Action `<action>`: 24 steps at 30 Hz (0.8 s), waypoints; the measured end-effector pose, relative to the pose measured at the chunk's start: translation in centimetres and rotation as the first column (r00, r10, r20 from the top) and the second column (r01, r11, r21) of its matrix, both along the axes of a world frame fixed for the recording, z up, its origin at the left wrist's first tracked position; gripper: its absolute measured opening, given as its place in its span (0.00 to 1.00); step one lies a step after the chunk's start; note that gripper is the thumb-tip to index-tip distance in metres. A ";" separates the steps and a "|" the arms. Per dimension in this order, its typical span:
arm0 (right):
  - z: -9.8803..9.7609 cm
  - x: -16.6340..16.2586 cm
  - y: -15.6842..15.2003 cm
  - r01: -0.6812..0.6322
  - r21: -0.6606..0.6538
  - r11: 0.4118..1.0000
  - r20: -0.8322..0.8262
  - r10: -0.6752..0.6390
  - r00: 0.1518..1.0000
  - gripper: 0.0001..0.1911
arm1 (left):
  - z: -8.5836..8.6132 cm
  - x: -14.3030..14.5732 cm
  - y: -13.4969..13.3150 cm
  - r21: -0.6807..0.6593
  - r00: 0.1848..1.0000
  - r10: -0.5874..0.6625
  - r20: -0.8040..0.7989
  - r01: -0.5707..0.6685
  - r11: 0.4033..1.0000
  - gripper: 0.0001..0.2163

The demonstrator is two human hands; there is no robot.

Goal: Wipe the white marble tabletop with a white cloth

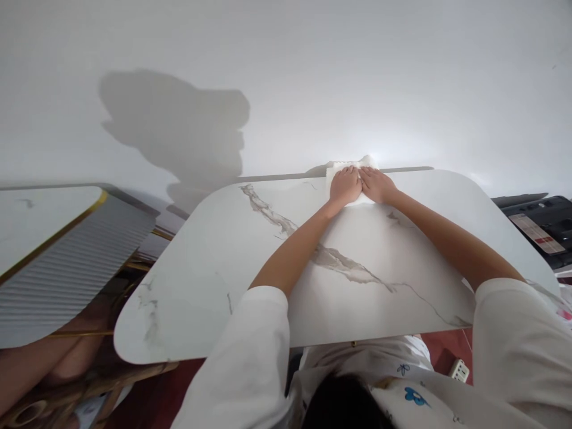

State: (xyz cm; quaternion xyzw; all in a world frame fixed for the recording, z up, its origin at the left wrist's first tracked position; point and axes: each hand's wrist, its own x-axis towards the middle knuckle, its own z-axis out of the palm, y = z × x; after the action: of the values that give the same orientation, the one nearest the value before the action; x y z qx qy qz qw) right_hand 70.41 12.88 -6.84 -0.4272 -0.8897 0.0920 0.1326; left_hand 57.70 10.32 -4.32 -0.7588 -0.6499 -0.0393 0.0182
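Note:
A folded white wipe (363, 200), cloth or paper I cannot tell, lies at the far edge of the white marble-patterned table (250, 280), close to the wall. Both of my arms reach forward across the tabletop to it. My left hand (347, 185) rests flat on the left part of the wipe, palm down. Beside it, my right hand (376, 183) lies palm down on the right part, its fingertips meeting the left hand's fingers. The fingers of both hands are laid over the wipe, not wrapped round it. My palms hide its middle.
A white wall (313, 77) with a shadow rises behind the table. At left stands another marble-topped table (44, 220) with a gold edge and ribbed grey side. A black appliance (543, 223) sits at right. A power strip (459, 370) lies on the red floor.

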 end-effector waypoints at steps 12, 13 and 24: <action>-2.1 2.8 1.3 0.098 0.019 0.995 -0.067 -0.097 0.993 0.29 | -0.6 2.5 1.6 0.014 0.994 -0.090 0.068 0.089 0.996 0.20; -2.1 2.8 1.0 0.109 0.018 0.994 -0.070 -0.108 0.992 0.29 | -0.6 2.5 1.5 0.014 0.993 -0.098 0.072 0.097 0.995 0.20; 0.2 4.8 -5.4 0.112 -0.005 0.994 0.040 -0.112 0.993 0.30 | 0.2 4.1 -4.2 -0.039 0.994 -0.103 0.044 0.105 0.994 0.24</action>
State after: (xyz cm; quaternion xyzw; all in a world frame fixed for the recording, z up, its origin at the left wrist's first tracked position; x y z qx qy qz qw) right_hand 75.24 7.43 -6.68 -0.4787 -0.8663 0.0792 0.1186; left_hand 61.84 6.08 -4.12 -0.7908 -0.6105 -0.0428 -0.0133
